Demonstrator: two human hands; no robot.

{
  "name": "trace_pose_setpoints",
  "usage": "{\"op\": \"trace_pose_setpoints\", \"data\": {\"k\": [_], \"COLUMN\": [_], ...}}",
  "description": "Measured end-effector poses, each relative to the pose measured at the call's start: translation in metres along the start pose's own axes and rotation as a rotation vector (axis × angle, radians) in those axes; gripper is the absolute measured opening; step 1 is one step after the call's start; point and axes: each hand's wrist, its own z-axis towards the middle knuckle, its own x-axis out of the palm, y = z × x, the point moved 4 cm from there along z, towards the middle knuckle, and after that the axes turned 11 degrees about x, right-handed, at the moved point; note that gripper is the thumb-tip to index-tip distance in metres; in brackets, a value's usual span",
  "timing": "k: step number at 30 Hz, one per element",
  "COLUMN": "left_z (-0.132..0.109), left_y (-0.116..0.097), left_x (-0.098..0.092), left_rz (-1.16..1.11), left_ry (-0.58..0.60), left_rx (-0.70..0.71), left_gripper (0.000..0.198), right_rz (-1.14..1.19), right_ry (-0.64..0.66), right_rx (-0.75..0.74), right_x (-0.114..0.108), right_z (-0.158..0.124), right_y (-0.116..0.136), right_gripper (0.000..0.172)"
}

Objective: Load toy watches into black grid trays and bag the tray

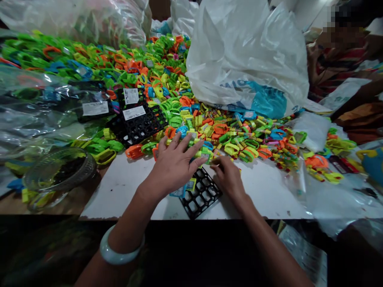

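A black plastic grid tray (204, 194) lies on the white board below my hands. A yellow toy watch (190, 184) and a blue toy watch (178, 192) sit at its left side, partly under my left hand. My left hand (174, 162) is palm down with fingers spread, reaching over the tray's far left part to the near edge of the watch pile (220, 129). At the tray's far right edge, my right hand (229, 178) has its fingers curled and pinched together. Whatever is between those fingertips is hidden or too small to make out.
Black grid trays with white labels (136, 123) lie on the pile at left. A glass bowl (60, 169) stands near the left front. Behind is a large white plastic bag (245, 56); clear plastic (323, 199) covers the right side. Another person (336, 65) sits at far right.
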Motion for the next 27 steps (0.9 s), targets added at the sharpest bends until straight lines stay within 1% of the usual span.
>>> {"op": "trace_pose_setpoints", "data": {"k": [1, 2, 4, 5, 7, 10, 13, 15, 16, 17, 20, 24, 25, 27], "left_z": [0.001, 0.001, 0.002, 0.001, 0.000, -0.002, -0.004, -0.005, -0.005, -0.005, -0.005, -0.007, -0.007, -0.007], "left_y": [0.000, 0.001, 0.001, 0.001, -0.001, -0.007, -0.011, -0.010, -0.010, -0.010, -0.010, -0.009, -0.009, -0.009], "left_x": [0.000, 0.000, -0.001, -0.002, -0.004, -0.005, -0.002, 0.000, 0.001, 0.002, 0.002, 0.001, 0.001, 0.001], "left_rz": [-0.002, -0.005, -0.009, -0.008, -0.004, 0.006, 0.008, 0.009, 0.011, 0.013, 0.021, 0.017, 0.014, 0.006], "left_ry": [0.003, 0.014, 0.043, 0.053, 0.058, 0.033, 0.012, 0.007, 0.006, 0.007, 0.009, 0.014, 0.014, 0.014], "left_rx": [0.000, 0.000, -0.001, -0.006, -0.010, 0.003, 0.009, 0.010, 0.013, 0.016, 0.024, 0.024, 0.024, 0.024], "left_gripper": [0.053, 0.053, 0.054, 0.054, 0.056, 0.058, 0.055, 0.052, 0.050, 0.050, 0.048, 0.047, 0.046, 0.046], "right_rz": [-0.129, -0.250, -0.399, -0.407, -0.300, 0.062, 0.452, 0.610, 0.645, 0.645, 0.534, 0.399, 0.395, 0.422], "right_ry": [-0.071, -0.094, -0.048, -0.026, -0.008, 0.051, 0.223, 0.358, 0.396, 0.407, 0.339, 0.256, 0.240, 0.242], "right_rx": [0.039, 0.062, 0.067, 0.060, 0.069, 0.177, 0.240, 0.245, 0.244, 0.242, 0.197, 0.090, 0.084, 0.120], "right_x": [-0.006, -0.009, -0.010, -0.010, -0.012, -0.009, 0.006, 0.019, 0.025, 0.030, 0.037, 0.039, 0.040, 0.041], "right_z": [0.009, 0.017, 0.026, 0.027, 0.022, 0.002, -0.019, -0.028, -0.031, -0.032, -0.032, -0.034, -0.035, -0.036], "right_y": [-0.008, -0.014, -0.023, -0.025, -0.026, -0.025, -0.014, -0.004, -0.001, 0.001, 0.002, 0.000, -0.001, -0.004], "right_gripper": [0.017, 0.019, 0.016, 0.013, 0.010, 0.015, 0.023, 0.023, 0.022, 0.020, 0.017, 0.015, 0.015, 0.016]}}
